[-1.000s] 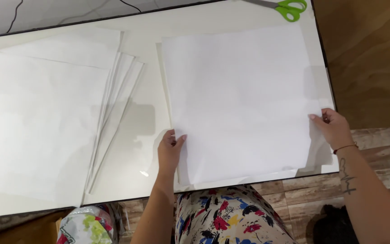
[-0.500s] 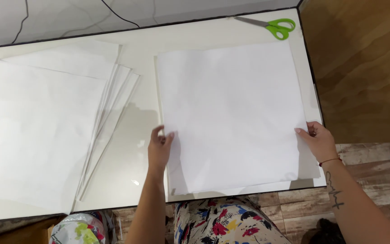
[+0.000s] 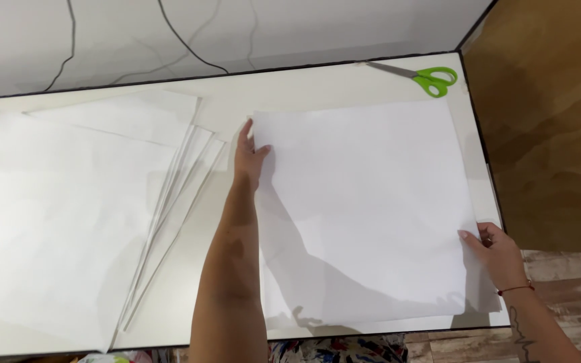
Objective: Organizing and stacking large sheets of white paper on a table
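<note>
Left hand [image 3: 249, 154] outstretched, right hand [image 3: 495, 247] gripping paper sheet [image 3: 364, 208]

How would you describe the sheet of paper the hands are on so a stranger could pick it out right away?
On the white table, look right of the fanned stack of sheets. The single white sheet lies flat just below the green-handled scissors, with the left hand at its top left corner and the right hand at its right edge.
</note>
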